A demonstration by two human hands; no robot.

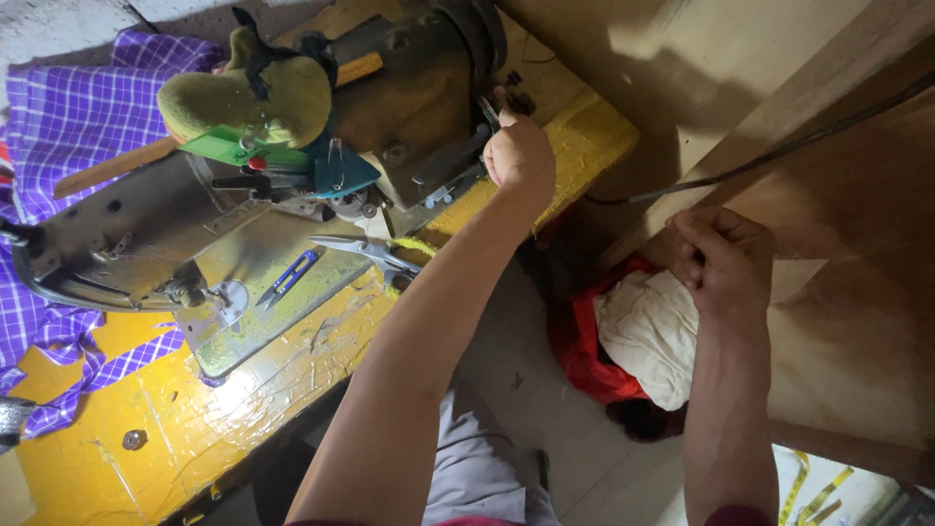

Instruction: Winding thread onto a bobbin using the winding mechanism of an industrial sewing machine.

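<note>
The left hand (519, 151) is closed on the far right end of the sewing machine (292, 166), which lies long from left to right on the yellow table (195, 429). The right hand (723, 258) is a closed fist near the white cloth (648, 336) low on the right; what it holds cannot be seen.

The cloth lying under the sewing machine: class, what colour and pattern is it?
The cloth is purple with a white check, seen best in the head view.

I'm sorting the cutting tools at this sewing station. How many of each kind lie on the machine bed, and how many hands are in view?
Blue thread snips: 1
Metal scissors: 1
Hands: 2, the left hand at the sewing machine, the right hand by the white cloth
Total: 4
</note>
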